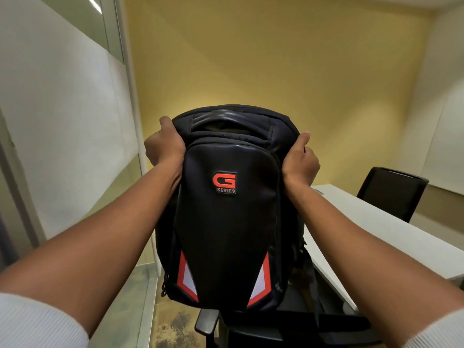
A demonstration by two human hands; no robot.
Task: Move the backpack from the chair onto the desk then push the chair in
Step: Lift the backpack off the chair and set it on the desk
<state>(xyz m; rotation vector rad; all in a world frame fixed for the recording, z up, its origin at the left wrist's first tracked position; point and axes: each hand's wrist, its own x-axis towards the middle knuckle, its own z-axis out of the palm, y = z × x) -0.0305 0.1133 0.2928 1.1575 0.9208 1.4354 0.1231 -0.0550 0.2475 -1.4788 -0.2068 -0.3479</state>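
Note:
A black backpack [226, 234] with a red "G Series" badge and red-and-white reflective corners hangs upright in the middle of the head view. My left hand [163, 144] grips its upper left side and my right hand [300, 162] grips its upper right side. The bag is held above a black chair [208, 322], whose armrest and seat show just under it. The white desk [376, 229] runs along the right, beside the bag. The bag's straps hang behind it, mostly hidden.
A second black chair [391, 194] stands at the far side of the desk. A frosted glass partition [62, 116] lines the left, a yellow wall [251, 59] faces me, and patterned carpet [175, 322] shows below.

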